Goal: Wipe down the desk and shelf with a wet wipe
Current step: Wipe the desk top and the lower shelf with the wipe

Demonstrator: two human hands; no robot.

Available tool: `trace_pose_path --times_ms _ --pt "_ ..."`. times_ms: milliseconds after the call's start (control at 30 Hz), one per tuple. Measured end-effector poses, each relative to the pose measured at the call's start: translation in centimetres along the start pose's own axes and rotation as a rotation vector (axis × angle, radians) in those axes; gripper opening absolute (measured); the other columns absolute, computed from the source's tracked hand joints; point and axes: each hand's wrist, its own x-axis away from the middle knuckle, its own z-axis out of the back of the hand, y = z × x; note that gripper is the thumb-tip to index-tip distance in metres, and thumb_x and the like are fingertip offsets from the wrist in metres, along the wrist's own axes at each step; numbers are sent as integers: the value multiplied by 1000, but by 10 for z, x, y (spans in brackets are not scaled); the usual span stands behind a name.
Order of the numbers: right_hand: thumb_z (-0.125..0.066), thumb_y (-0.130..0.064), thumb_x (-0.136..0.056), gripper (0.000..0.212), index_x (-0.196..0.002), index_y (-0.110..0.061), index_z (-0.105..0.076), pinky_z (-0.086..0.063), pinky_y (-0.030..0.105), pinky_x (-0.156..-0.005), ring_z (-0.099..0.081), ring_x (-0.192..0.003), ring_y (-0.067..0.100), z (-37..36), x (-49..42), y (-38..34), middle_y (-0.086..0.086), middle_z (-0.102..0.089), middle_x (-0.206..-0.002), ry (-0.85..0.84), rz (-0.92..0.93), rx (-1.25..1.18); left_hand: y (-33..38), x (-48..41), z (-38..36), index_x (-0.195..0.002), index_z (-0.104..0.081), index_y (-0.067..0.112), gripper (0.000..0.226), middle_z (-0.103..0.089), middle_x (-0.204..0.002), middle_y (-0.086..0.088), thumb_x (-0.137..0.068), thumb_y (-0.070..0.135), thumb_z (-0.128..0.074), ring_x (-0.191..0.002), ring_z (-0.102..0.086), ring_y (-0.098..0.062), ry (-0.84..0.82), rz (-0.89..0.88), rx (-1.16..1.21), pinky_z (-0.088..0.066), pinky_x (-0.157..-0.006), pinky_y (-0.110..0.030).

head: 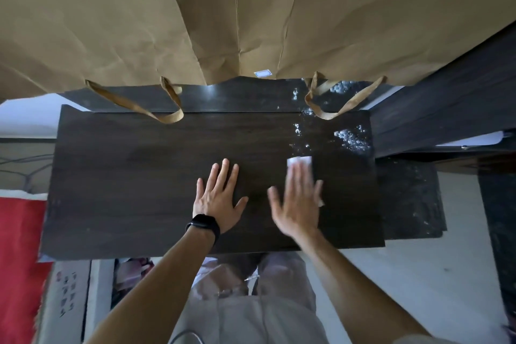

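Note:
A dark wood-grain desk top (134,176) fills the middle of the view. My left hand (219,198) lies flat on it with fingers spread and holds nothing; a black band is on its wrist. My right hand (297,201) is blurred and presses flat on a white wet wipe (300,160), whose edge shows beyond my fingertips and at the little-finger side. Wet bubbly streaks (351,138) glisten on the desk's far right part. A lower dark shelf (410,198) sticks out to the right of the desk, with pale specks on it.
Large brown paper bags (251,14) hang over the desk's far edge, their handles (340,109) resting on the surface. A dark panel (446,98) rises at the right. Red cloth (19,246) lies at the left, and a white box (67,301) stands below the desk.

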Motion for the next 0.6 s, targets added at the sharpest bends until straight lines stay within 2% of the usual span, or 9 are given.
trace_pose_path --times_ms 67,167,200,267,367,433,500,600 --pt "-23 -61 -102 78 -161 -13 -3 -2 52 -125 6 -156 19 -6 11 -27 3 2 -169 -39 206 44 -2 1 4 -157 2 29 84 14 -164 6 -93 61 -42 -152 10 -19 -23 -18 -12 -8 -120 -51" --pt "-21 -55 -104 70 -161 -18 -2 -11 55 -124 7 -155 13 -3 -29 -24 -3 4 -169 -54 315 54 -12 -3 11 -157 3 29 86 15 -164 7 -93 64 -42 -152 9 -17 -46 -63 -55 -7 -121 -51" --pt "-23 -53 -104 69 -161 -19 -5 -12 57 -123 6 -155 12 -1 -46 -15 -4 1 -169 -43 268 56 -16 -3 13 -157 4 29 87 16 -164 8 -93 64 -42 -152 9 -17 -56 -77 -65 -7 -121 -51" --pt "-24 -53 -103 68 -161 -19 -10 -13 59 -122 2 -156 14 9 -70 19 -2 -6 -169 4 50 39 -20 -2 14 -157 7 28 88 19 -163 9 -94 63 -42 -151 11 -16 -86 -96 -92 -8 -122 -51" --pt "-13 -57 -102 73 -161 -16 -1 -12 62 -122 7 -155 17 19 -68 54 3 2 -169 3 -263 -25 -21 -1 14 -156 10 28 87 23 -162 10 -95 61 -43 -151 15 -15 -108 -96 -78 -6 -121 -50" --pt "-13 -57 -101 76 -160 -11 -4 -15 64 -120 6 -156 21 19 -57 36 7 -1 -169 31 -329 -49 -22 -1 12 -156 12 29 87 26 -160 11 -96 61 -41 -150 18 -14 -107 -99 -56 -4 -121 -50" --pt "-18 -56 -101 75 -160 -11 -6 -9 59 -123 5 -156 22 9 -45 -3 6 0 -169 14 -144 -12 -25 0 9 -155 13 30 87 28 -158 12 -95 63 -40 -147 21 -12 -95 -103 -54 -4 -122 -50" --pt "-20 -55 -103 73 -160 -17 4 1 52 -124 11 -155 16 -1 -54 -40 0 10 -169 -66 213 21 -28 0 6 -154 17 31 87 31 -156 13 -95 64 -37 -142 27 -9 -101 -109 -62 -1 -122 -49"
